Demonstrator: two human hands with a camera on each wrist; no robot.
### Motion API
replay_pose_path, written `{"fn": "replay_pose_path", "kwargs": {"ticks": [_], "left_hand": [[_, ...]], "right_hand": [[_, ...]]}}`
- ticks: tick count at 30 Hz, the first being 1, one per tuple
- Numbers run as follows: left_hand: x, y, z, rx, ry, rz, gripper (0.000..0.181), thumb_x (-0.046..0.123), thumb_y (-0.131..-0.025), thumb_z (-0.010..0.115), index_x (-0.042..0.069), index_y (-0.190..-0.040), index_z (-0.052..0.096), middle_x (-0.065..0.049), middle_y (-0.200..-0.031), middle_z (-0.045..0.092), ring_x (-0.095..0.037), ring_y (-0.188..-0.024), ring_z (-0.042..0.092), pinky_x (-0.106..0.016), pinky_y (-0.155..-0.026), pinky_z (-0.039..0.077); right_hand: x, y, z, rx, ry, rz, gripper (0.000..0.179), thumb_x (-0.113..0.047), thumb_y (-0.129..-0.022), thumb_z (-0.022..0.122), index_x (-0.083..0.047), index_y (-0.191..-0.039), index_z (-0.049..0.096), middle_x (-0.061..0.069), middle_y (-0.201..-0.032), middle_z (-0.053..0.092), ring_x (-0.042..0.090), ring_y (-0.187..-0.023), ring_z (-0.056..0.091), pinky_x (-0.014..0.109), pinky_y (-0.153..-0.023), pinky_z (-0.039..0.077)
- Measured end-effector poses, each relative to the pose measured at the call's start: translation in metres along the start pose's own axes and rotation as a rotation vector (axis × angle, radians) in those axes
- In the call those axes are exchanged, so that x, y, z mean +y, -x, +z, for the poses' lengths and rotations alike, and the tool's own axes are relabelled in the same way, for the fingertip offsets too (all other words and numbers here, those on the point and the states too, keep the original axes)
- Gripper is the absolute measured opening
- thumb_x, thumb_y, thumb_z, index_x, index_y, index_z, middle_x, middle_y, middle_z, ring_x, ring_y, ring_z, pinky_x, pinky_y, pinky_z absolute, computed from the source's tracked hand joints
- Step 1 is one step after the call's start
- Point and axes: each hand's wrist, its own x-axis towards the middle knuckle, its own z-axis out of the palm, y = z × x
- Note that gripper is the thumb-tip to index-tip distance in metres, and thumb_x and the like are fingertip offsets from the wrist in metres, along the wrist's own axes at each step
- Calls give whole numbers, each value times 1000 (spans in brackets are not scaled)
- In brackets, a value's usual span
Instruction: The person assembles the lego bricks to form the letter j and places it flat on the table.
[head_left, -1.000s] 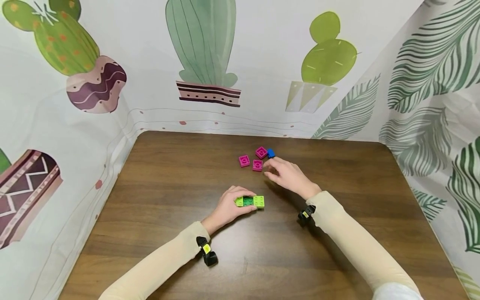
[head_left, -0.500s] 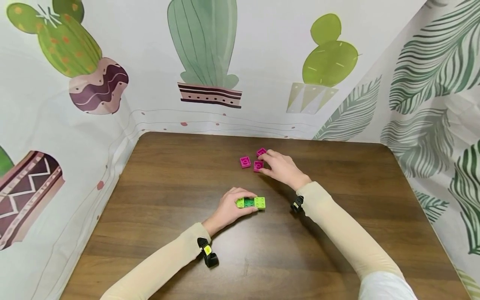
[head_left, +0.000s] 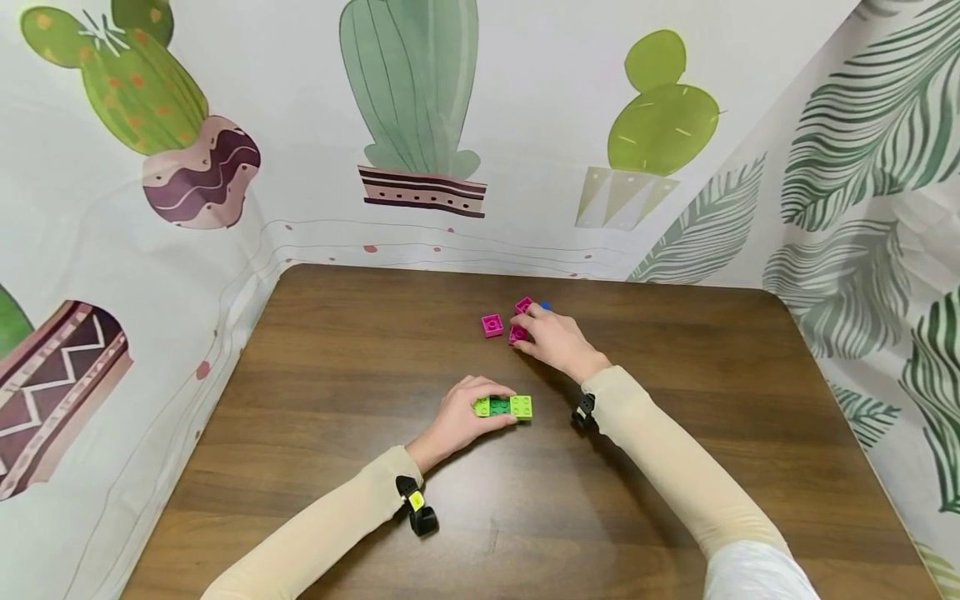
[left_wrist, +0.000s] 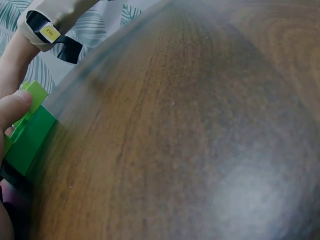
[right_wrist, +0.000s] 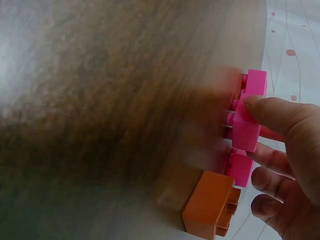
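My left hand [head_left: 465, 414] grips a row of joined toy building bricks. Two light green bricks [head_left: 521, 407] sit at its ends, with a darker green brick [left_wrist: 31, 139] between and below them. Farther back, my right hand [head_left: 558, 340] pinches a pink brick [right_wrist: 245, 131], thumb on one side and fingers behind. This brick lies studs down, its hollow underside up. Two more pink bricks, one to the left [head_left: 492, 325] and one behind [head_left: 523, 305], lie the same way up. A blue brick [head_left: 545, 306] peeks out past my right knuckles.
An orange brick [right_wrist: 207, 204] lies beside the pink ones in the right wrist view; my right hand hides it in the head view. The brown wooden table [head_left: 360, 333] meets a cactus-print cloth [head_left: 525, 192] at its back edge.
My right hand has moved left from beside the blue brick and taken hold of the nearest pink brick. The left hand keeps its grip on the green bricks in the same place.
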Motion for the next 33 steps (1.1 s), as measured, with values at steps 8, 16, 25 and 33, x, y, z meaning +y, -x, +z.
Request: {"fn": "replay_pose_path", "kwargs": {"ticks": [8,16,25,33], "left_hand": [[0,0,1,16,-6,30,36,33,-84,89,24,-117,79,8,-111,73,-12,-107,60,-38,-93,48],[2,0,0,7,-1,27,36,33,-85,88,25,-118,78,9,-110,73,-12,-106,60,-37,-93,48],[0,-1,1,-1,6,15,35,33,-85,88,25,-117,79,8,-110,73,-13,-106,59,-38,-93,48],[2,-1,1,-10,1,3,36,33,-84,89,24,-118,79,8,-111,74,-13,-107,59,-39,-95,46]], "right_hand": [[0,3,1,-19,-29,8,43,-34,-97,76,-10,-132,69,11,-119,65,25,-96,67,45,-81,60],[-2,11,-4,-14,-96,33,44,-34,-96,77,-13,-132,66,10,-129,68,26,-112,69,47,-89,59],[-4,29,-14,36,-180,47,44,-32,-94,79,-13,-132,65,8,-123,70,25,-110,69,48,-89,59],[-7,50,-21,85,-243,49,50,-30,-95,79,-14,-139,63,6,-121,68,26,-91,68,43,-76,58]]}}
